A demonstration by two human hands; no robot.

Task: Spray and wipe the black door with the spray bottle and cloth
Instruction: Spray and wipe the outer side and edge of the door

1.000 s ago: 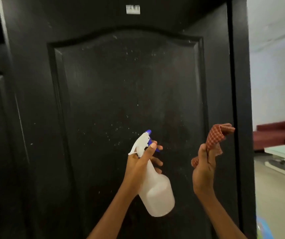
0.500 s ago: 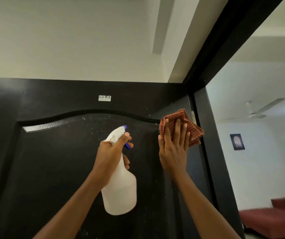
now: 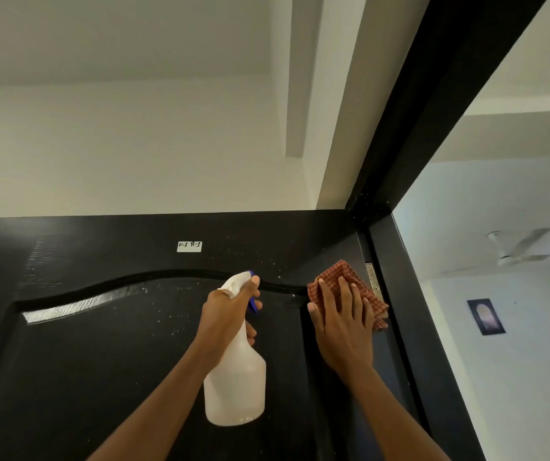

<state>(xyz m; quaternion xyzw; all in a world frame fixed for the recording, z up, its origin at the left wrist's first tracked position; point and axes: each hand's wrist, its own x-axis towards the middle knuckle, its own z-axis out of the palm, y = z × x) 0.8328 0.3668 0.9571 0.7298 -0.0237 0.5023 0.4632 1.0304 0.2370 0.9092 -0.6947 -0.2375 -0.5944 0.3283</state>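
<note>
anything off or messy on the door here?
White specks dot the black door around the arched panel top, near the spray bottle, looking like spray droplets or dust not yet wiped. The cloth sits bunched under the right hand. Nothing looks damaged.

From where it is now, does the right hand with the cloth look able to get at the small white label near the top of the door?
Probably yes. The right hand presses the cloth flat on the door near the hinge; the label sits up-left, with only bare door between. The spray bottle hangs lower.

A white ceiling fan (image 3: pixel 519 248) hangs above a small dark framed picture (image 3: pixel 486 316) on the wall.
</note>
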